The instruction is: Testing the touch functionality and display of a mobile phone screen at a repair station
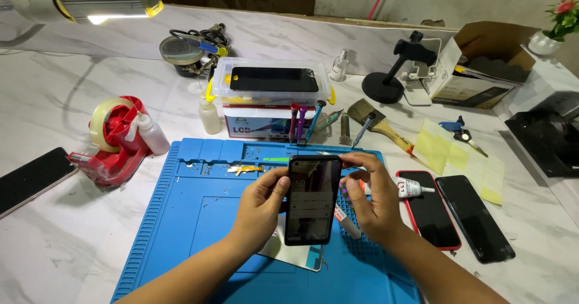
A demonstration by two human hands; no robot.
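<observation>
A white marbled worktop (54,231) carries a blue ribbed silicone repair mat (199,219), likely there to keep small parts from rolling off. Above the mat, a black glossy smartphone (312,199) is held upright. The left hand (260,209) clamps its left edge, and the right hand (372,202) pinches its top corner, seemingly steadying it so the lit screen faces up.

Both hands are gripping a dark smartphone (312,199) upright over the blue work mat (199,219): left hand (260,206) clasping its left edge, right hand (369,202) pinching its right edge. Two more phones (458,210) are lying just right of the mat; a red tape dispenser (114,136) is sitting to its left.
</observation>
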